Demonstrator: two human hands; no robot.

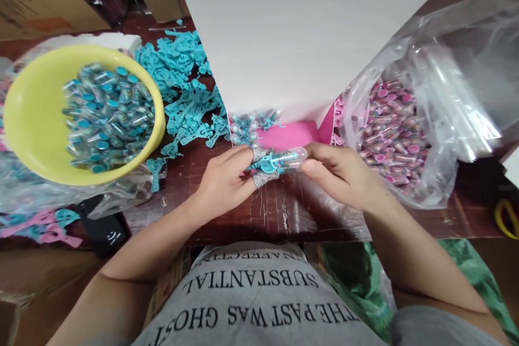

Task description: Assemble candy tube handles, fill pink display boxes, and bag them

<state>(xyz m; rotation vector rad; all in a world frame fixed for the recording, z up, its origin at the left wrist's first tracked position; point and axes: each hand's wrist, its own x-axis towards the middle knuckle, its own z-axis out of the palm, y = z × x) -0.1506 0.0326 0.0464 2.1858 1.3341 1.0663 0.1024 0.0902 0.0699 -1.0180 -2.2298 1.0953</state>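
My left hand (227, 181) and my right hand (336, 170) meet over the dark red table (284, 211). Together they hold a small clear plastic tube (286, 159) with a teal clip piece (265, 164) at its left end. The left fingertips wear grey fabric finger guards and pinch the teal piece. My right fingers close around the tube's right end. Just beyond the hands lie a few more clear tubes (243, 127) on a pink box flap (294, 134).
A yellow bowl (28, 119) of teal-capped tubes sits at left. Loose teal clip pieces (186, 92) are heaped behind it. A clear plastic bag (425, 108) of pink-capped tubes stands at right. A large white box panel (304, 27) rises behind. A black phone (107, 232) lies near left.
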